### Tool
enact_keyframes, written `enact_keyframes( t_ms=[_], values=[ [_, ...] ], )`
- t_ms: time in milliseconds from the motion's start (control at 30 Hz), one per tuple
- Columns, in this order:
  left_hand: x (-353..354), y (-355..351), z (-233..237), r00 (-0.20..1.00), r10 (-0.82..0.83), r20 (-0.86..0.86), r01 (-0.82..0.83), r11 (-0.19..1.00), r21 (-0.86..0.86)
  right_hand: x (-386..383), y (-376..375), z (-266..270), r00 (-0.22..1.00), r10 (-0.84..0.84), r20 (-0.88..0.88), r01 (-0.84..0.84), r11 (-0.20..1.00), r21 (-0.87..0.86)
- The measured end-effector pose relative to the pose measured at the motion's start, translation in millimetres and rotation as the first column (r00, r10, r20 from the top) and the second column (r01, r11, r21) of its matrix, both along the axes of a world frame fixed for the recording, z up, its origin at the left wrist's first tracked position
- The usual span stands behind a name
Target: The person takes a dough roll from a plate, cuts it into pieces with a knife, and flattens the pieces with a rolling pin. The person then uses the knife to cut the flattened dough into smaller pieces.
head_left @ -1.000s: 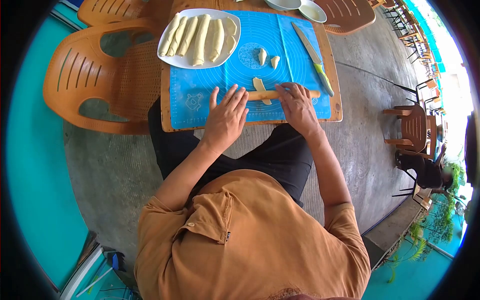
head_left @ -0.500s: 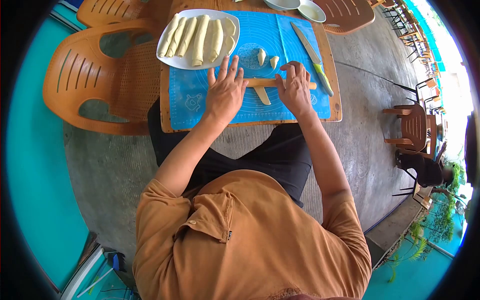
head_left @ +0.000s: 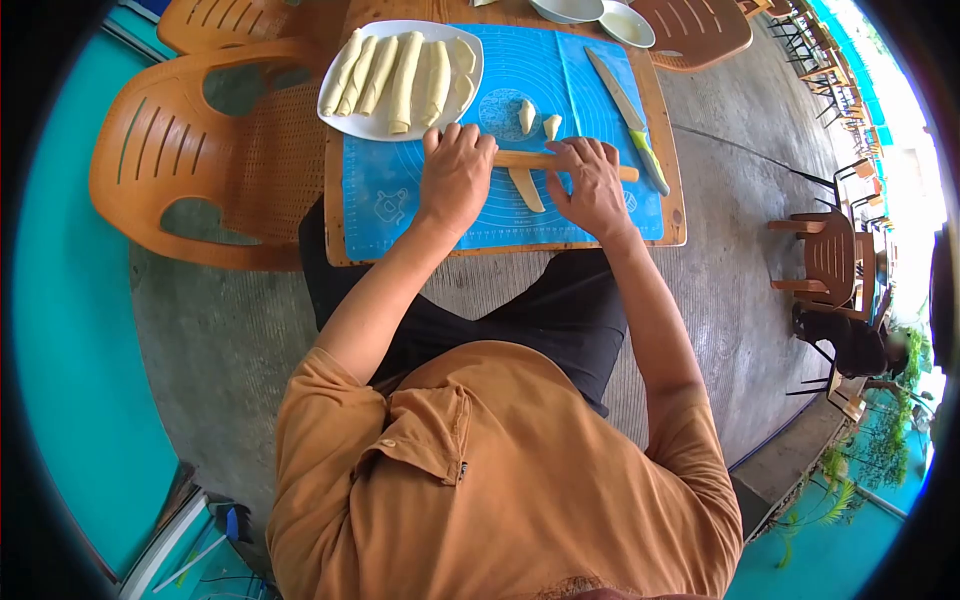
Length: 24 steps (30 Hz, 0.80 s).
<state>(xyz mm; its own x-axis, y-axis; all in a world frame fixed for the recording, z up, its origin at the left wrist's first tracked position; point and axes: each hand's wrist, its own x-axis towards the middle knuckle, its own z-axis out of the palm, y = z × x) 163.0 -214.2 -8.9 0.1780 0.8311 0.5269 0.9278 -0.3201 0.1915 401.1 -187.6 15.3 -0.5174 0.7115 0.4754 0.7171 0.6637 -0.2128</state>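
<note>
Orange plastic chair [head_left: 150,150]: standing off the left side of the blue silicone mat [head_left: 400,205].
White plate [head_left: 372,124]: sitting over the mat's far left corner, carrying a row of long dough rolls [head_left: 405,68] lying side by side.
Left hand [head_left: 455,175]: pressing down left of the mat's centre, fingers curled tight over the left end of the rolling pin [head_left: 530,160].
Rolling pin: lying crosswise over the mat's middle, spanning from one hand to the other.
Dough strip [head_left: 527,190]: lying flat on the mat's centre, its far end touching the pin, the rest stretching toward the mat's near edge.
Small dough pieces [head_left: 527,115]: two, resting on the mat just beyond the pin, near each other.
Right hand [head_left: 592,185]: resting right of the mat's centre, fingers bending over the pin; whether the thumb is closing underneath, I cannot tell.
Knife [head_left: 630,115]: lying along the mat's right edge, green handle pointing toward the near side.
Bowls [head_left: 628,22]: sitting just past the mat's far edge.
</note>
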Motion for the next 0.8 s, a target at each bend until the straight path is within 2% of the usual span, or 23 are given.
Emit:
enact_keyframes(
  t_ms=[167, 333, 433, 500, 667, 800],
  values=[
    [2, -3, 2, 1.000, -0.005, 0.013, 0.005, 1.000, 0.001, 8, 3, -9, 0.998, 0.040, 0.049, -0.040, 0.999, -0.020],
    [-2, -14, 20, 0.998, -0.043, 0.053, 0.042, 0.999, 0.017, 7, 0, 0, 0.998, 0.034, -0.056, -0.038, 0.997, -0.071],
    [-6, -23, 27, 0.994, -0.072, 0.084, 0.067, 0.996, 0.052, 8, -8, 7, 0.998, 0.029, -0.062, -0.035, 0.995, -0.091],
    [-9, -29, 25, 0.992, -0.099, 0.075, 0.099, 0.995, -0.004, 9, -9, 5, 0.998, 0.033, -0.047, -0.038, 0.994, -0.103],
    [-11, -33, -2, 0.993, -0.114, 0.032, 0.115, 0.993, -0.012, 10, -13, 0, 0.999, 0.039, 0.013, -0.036, 0.987, -0.157],
    [-7, -43, -7, 0.995, -0.101, -0.001, 0.101, 0.994, -0.038, 8, -19, -2, 0.999, 0.041, 0.005, -0.040, 0.995, -0.095]
  ],
)
